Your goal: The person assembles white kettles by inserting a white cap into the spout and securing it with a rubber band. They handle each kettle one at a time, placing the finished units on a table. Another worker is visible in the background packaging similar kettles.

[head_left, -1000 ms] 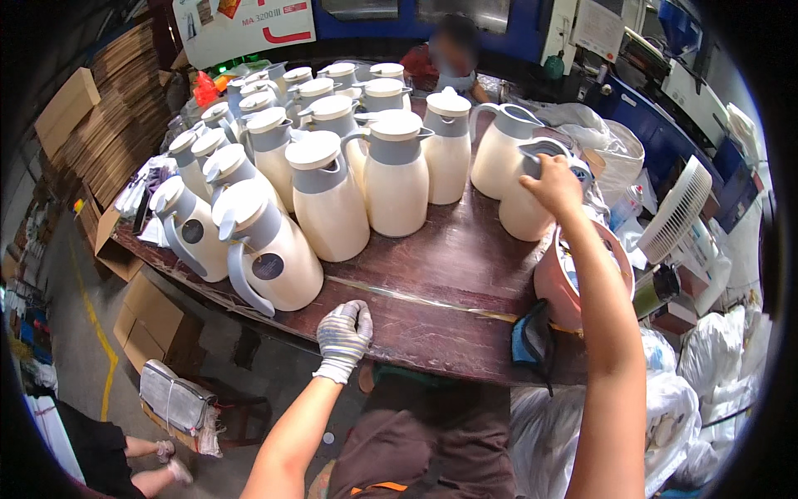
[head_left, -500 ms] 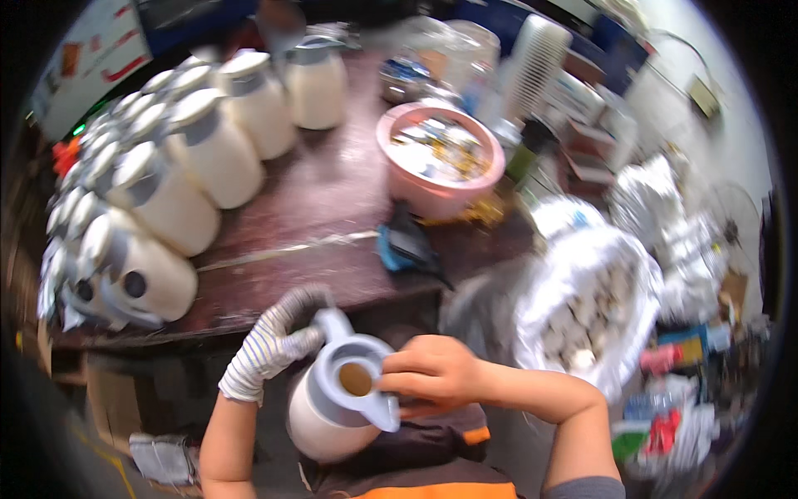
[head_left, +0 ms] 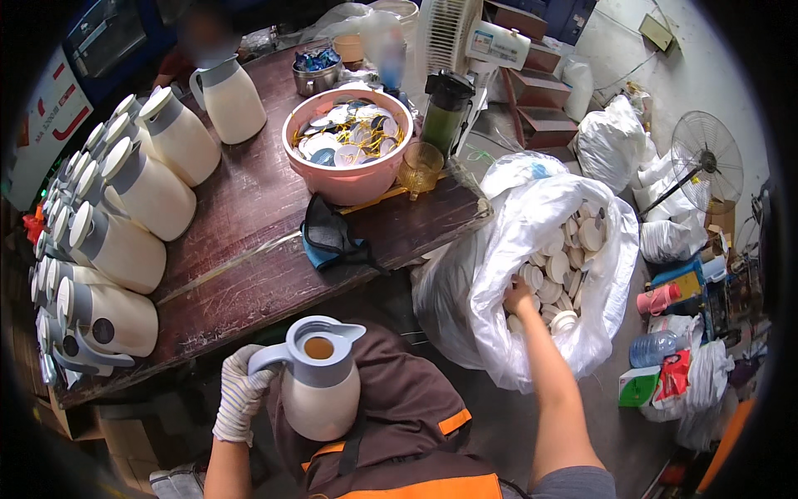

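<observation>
My left hand (head_left: 242, 391), in a striped white knit glove, is closed on the grey handle of a cream thermos jug (head_left: 320, 399). The jug leans on my lap, its grey top uncovered and a round amber-looking opening showing. My bare right hand (head_left: 519, 295) reaches into a big white plastic sack (head_left: 499, 324) at the right, touching a heap of round white lids (head_left: 559, 270). Its fingertips are lost among the lids, so their grip is hidden.
Rows of lidded cream jugs (head_left: 150, 195) fill the left of the dark red table (head_left: 241, 249). Toward its right stand a pink basin (head_left: 349, 179) of small discs, an amber glass mug (head_left: 421, 169) and a green bottle (head_left: 446, 112). A black-and-blue cloth item (head_left: 328, 237) lies near the edge.
My right hand has left the jug's top and gone right into the sack. The jug's spout has swung round to the right, with my left hand on its handle.
</observation>
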Demonstrator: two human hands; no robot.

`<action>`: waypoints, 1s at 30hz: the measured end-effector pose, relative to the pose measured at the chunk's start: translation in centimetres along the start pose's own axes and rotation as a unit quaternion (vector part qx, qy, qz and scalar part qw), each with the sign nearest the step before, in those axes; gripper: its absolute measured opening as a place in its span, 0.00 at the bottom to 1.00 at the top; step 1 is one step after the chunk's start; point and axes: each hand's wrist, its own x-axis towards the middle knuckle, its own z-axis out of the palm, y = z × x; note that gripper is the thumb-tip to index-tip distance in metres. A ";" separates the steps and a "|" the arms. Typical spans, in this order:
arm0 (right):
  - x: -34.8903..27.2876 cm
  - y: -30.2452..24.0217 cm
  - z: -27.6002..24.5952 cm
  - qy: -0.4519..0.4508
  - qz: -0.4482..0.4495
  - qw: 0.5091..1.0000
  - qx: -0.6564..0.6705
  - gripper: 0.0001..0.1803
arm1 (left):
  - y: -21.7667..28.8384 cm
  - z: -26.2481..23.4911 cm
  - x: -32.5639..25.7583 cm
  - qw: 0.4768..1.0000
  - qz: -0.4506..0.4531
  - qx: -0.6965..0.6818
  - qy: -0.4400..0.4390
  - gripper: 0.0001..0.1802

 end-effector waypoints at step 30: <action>-22.9 -38.2 1.6 -0.302 -0.551 0.771 0.100 0.35 | 1.7 0.7 -4.4 0.993 -0.013 0.045 -0.111 0.20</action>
